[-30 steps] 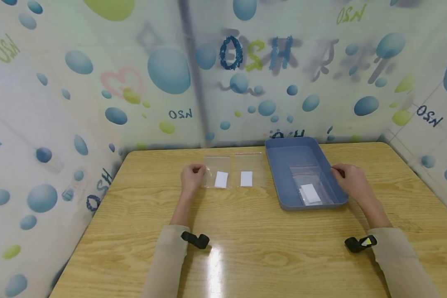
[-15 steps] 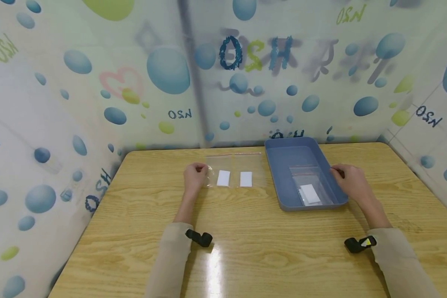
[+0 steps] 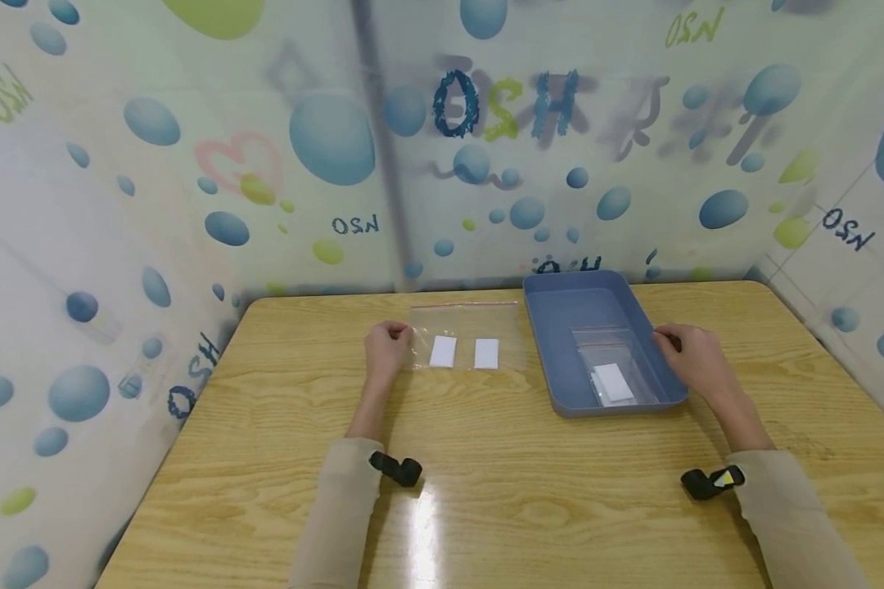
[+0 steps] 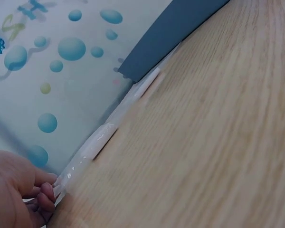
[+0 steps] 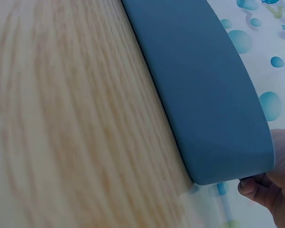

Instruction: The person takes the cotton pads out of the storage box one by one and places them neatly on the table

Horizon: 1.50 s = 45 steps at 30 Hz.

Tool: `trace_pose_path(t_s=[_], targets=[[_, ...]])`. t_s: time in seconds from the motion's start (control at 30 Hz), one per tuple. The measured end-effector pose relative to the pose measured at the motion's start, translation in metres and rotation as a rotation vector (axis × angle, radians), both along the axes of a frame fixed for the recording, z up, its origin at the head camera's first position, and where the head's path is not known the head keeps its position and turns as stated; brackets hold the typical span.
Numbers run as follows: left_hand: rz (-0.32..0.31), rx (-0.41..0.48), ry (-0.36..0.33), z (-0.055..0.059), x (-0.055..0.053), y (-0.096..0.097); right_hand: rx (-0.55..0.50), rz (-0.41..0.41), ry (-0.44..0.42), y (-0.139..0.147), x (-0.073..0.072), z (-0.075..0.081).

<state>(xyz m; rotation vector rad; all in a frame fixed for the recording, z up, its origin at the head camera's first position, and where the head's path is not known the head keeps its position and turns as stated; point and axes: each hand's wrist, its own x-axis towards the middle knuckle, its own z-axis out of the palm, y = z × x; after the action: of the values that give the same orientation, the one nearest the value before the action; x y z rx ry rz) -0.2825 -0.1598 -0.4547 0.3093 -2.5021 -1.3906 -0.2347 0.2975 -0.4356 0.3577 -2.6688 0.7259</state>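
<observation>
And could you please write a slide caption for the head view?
The left hand pinches a clear bag on the wooden table while the right hand holds the blue tray.

The left hand [image 3: 387, 353] pinches a clear bag [image 3: 423, 323]; the right hand [image 3: 692, 357] holds a blue tray [image 3: 570, 309] by its rim.

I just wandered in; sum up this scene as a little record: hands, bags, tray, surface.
Left hand: pinches the left edge of the left clear bag
Right hand: holds the right side of the blue-grey tray
Bags outside tray: left clear bag and right clear bag, side by side, each showing a white rectangle
Tray contents: clear bagging; bag count unclear
Surface: wooden table
</observation>
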Motion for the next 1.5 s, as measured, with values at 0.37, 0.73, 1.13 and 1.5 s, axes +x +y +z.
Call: trace_pose_path(t_s=[0.37, 0.73, 1.13, 1.5], targets=[[-0.01, 0.019, -0.011, 0.003, 0.004, 0.0, 0.006, 0.008, 0.007, 0.001, 0.0, 0.0], [0.01, 0.079, -0.007, 0.007, 0.005, 0.0, -0.001, 0.007, 0.006, -0.001, 0.0, 0.002], [-0.015, 0.129, 0.007, 0.019, 0.013, 0.002, -0.011, 0.0, -0.022, 0.001, 0.0, 0.001], [-0.036, 0.168, 0.068, 0.029, 0.016, 0.01, -0.01, 0.0, -0.022, 0.001, 0.0, 0.0]])
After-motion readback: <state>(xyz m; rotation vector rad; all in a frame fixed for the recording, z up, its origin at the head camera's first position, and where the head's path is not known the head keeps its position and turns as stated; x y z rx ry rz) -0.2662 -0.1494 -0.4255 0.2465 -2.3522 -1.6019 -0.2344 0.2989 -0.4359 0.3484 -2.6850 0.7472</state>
